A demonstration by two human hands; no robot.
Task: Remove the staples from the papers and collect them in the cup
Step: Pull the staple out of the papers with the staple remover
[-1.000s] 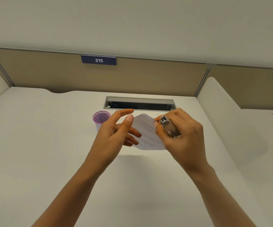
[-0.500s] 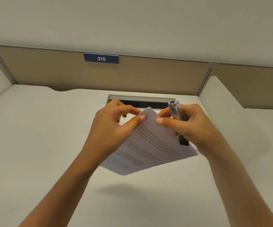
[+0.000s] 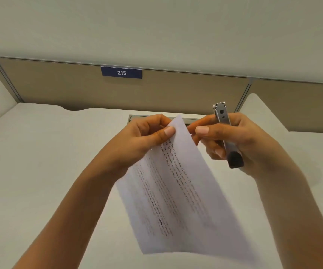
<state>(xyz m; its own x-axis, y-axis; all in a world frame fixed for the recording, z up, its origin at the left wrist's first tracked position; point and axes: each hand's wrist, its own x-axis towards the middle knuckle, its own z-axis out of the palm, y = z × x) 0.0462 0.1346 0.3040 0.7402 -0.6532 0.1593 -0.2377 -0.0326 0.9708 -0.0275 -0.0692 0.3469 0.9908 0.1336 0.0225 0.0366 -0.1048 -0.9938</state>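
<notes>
A printed sheaf of papers (image 3: 176,195) hangs in the air over the desk, held by its top corner and tilted down toward me. My left hand (image 3: 143,138) pinches that corner between thumb and fingers. My right hand (image 3: 240,140) grips a silver stapler with a black end (image 3: 226,133), held upright, while its thumb and forefinger reach to the same paper corner. The cup is hidden behind my hands and the papers. No staple can be made out.
A white desk (image 3: 40,171) spreads below, with a cable slot (image 3: 191,120) at its back edge. A beige partition carries a blue sign reading 215 (image 3: 121,72). White side dividers (image 3: 273,117) stand on both sides.
Both hands have lifted the papers up and closer to me, so the sheets now hang larger and steeper. The purple cup seen a second ago is now covered.
</notes>
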